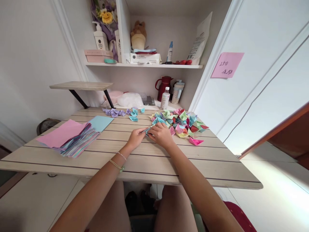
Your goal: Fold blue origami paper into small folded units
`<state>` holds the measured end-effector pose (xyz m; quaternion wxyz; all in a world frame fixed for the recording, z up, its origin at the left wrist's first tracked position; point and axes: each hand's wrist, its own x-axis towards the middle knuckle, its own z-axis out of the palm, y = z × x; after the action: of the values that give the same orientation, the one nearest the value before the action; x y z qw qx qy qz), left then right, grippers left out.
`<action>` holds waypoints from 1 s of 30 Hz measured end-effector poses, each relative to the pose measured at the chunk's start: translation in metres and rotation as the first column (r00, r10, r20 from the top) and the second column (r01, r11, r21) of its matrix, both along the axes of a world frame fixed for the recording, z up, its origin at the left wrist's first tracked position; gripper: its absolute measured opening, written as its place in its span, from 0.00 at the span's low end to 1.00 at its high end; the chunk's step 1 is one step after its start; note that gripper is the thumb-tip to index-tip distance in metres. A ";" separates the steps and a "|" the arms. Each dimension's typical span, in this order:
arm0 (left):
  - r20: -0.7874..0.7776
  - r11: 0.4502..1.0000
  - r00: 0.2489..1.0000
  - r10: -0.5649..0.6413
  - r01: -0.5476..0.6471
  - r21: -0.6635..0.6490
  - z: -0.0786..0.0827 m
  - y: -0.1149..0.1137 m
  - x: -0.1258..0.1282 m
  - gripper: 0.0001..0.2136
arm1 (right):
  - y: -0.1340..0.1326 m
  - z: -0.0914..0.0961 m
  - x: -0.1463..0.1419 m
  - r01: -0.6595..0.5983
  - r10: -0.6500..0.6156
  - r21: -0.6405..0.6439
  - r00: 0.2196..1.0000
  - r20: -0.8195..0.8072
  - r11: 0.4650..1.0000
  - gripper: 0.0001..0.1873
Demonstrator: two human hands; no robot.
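Both hands meet at the middle of a pale wooden table [145, 161]. My left hand [135, 138] and my right hand [161, 133] pinch a small piece of light blue paper [147, 130] between their fingertips, low over the tabletop. Most of the paper is hidden by my fingers. Just behind my right hand lies a heap of several folded paper pieces [180, 124] in many colours. A pink folded piece [196, 141] lies apart at the heap's right edge.
A fanned stack of coloured paper sheets [72, 137] with a pink sheet on top lies at the left, a light blue sheet [100, 123] beside it. Purple and blue folded pieces [120, 112] sit farther back. A red jug [164, 87], bottles and shelves stand behind.
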<state>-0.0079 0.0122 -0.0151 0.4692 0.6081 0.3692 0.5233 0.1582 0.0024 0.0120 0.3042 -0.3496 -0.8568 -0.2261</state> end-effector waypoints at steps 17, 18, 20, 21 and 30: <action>0.137 0.983 0.990 0.024 0.002 -0.183 0.008 -0.006 0.002 0.12 | -0.001 -0.001 -0.008 0.070 -0.070 -0.018 0.997 -0.022 0.997 0.08; 0.172 0.979 0.985 0.009 0.026 -0.200 0.010 -0.007 0.002 0.12 | -0.001 -0.001 -0.008 0.071 -0.072 -0.013 0.997 -0.023 0.997 0.08; 0.232 0.973 0.973 -0.013 0.066 -0.220 0.012 -0.009 0.002 0.13 | -0.002 -0.001 -0.007 0.075 -0.075 -0.012 0.997 -0.031 0.997 0.08; 0.245 0.972 0.969 -0.018 0.075 -0.224 0.012 -0.009 0.002 0.13 | -0.002 -0.001 -0.007 0.079 -0.080 -0.017 0.996 -0.037 0.997 0.08; 0.199 0.973 0.980 -0.004 0.050 -0.224 0.006 -0.010 0.006 0.16 | -0.001 -0.007 -0.015 0.177 -0.191 -0.119 0.975 -0.116 0.977 0.08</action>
<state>-0.0021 0.0020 -0.0087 0.5771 0.5005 0.3701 0.5287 0.1427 0.0010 0.0054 0.3163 -0.4570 -0.8107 -0.1840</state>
